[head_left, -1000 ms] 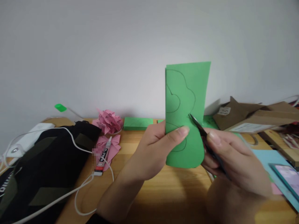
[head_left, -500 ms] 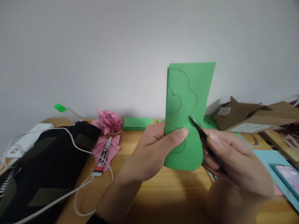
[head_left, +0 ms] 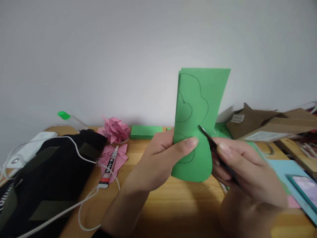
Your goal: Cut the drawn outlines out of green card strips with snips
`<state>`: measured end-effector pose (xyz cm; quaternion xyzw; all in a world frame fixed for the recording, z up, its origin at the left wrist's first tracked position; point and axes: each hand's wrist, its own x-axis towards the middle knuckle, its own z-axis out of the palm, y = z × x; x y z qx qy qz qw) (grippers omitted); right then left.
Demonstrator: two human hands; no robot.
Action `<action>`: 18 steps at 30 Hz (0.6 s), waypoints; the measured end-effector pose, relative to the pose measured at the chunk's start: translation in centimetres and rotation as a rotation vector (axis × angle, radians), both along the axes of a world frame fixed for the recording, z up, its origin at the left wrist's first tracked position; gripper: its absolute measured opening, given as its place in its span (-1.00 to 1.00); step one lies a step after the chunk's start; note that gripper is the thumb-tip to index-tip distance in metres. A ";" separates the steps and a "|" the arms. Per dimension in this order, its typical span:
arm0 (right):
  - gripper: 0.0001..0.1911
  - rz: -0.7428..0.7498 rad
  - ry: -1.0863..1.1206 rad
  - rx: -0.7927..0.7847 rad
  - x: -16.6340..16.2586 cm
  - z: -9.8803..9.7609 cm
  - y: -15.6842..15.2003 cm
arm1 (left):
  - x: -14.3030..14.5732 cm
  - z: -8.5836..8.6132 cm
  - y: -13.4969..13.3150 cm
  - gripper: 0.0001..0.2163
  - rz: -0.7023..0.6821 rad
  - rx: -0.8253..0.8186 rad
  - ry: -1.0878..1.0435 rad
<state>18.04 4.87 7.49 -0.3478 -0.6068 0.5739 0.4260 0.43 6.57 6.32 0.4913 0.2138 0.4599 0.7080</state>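
Note:
My left hand [head_left: 164, 155] pinches a folded sheet of green paper [head_left: 213, 89] by its left edge, thumb in front. Dark curved outlines are drawn on the paper, and its lower right corner is rounded. My right hand [head_left: 247, 172] grips a pair of dark scissors [head_left: 210, 140]; the handles are mostly hidden by the fingers. One blade lies across the front of the paper, its tip just below the drawn curve. The other blade is hidden behind the sheet. The paper is held up above the wooden table [head_left: 178, 208].
Pink folded paper [head_left: 115, 129] and a glue tube [head_left: 108, 168] lie at left, near a black bag [head_left: 56, 168] with a white cable [head_left: 81, 155] over it. A green paper stack [head_left: 146, 131] sits by the wall. At right are a cardboard box [head_left: 277, 124] and a phone [head_left: 305, 190].
The scissor tip has shifted slightly left on the paper. The sheet has tilted a little, its top going right and its bottom left. Both hands keep their holds.

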 end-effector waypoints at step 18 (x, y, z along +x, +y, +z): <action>-0.46 0.042 -0.020 0.031 0.2 0.2 0.1 | -0.2 -0.2 0.4 -0.68 0.035 0.000 0.074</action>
